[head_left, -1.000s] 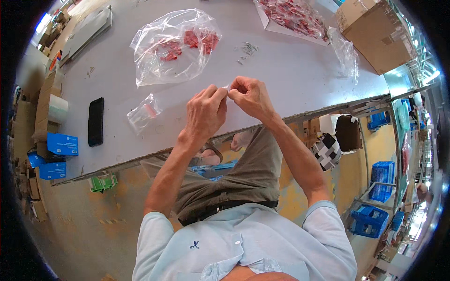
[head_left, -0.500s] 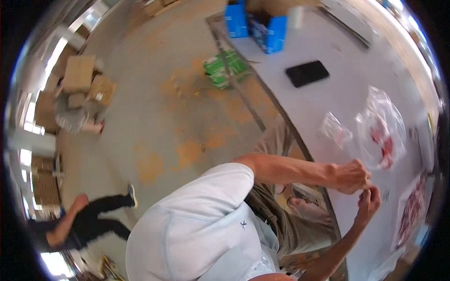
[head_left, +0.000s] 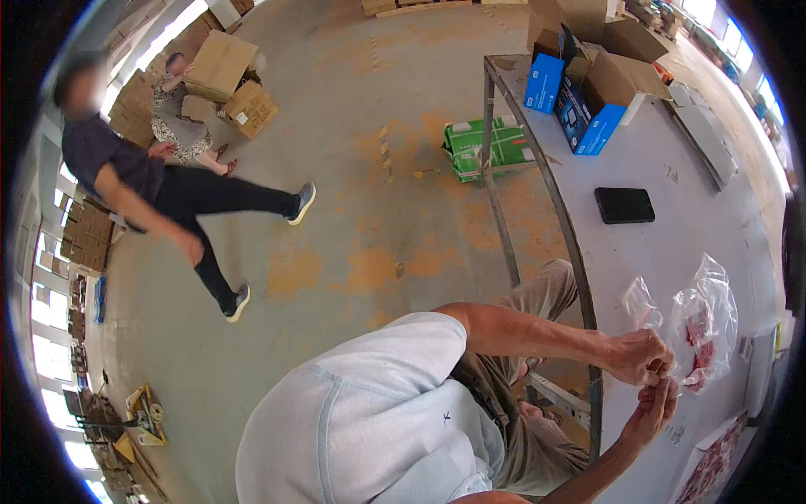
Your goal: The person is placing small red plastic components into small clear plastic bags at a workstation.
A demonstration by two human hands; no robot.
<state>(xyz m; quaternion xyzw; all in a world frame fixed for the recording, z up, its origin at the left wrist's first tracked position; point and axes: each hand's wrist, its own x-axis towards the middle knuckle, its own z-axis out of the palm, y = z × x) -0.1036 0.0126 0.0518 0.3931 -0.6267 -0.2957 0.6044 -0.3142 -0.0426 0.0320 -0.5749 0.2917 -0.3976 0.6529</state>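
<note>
My left hand (head_left: pixel 640 356) and my right hand (head_left: pixel 653 410) meet over the table's near edge, fingertips pinched together. Whatever lies between them is too small to make out. Just beyond the fingers lies a clear plastic bag (head_left: pixel 712 323) with red pieces (head_left: pixel 698 346) inside. A smaller clear bag (head_left: pixel 641 304) sits beside it, close to my left hand. Near my right forearm, at the table's right side, is a flat sheet or box with a red-and-white pattern (head_left: pixel 714 467).
A black phone (head_left: pixel 625 206) lies on the pale table (head_left: pixel 600 260). Farther back stand blue boxes (head_left: pixel 588 118) and an open cardboard box (head_left: pixel 625 80). A green package (head_left: pixel 487 149) is on the floor. Leftward, one person (head_left: pixel 210 193) walks; another (head_left: pixel 180 118) is beside cartons (head_left: pixel 220 65).
The view has shifted, so the table's objects appear lower and farther right. The walking person has come more fully into view. My hands remain pinched together, with the fingers slightly rearranged.
</note>
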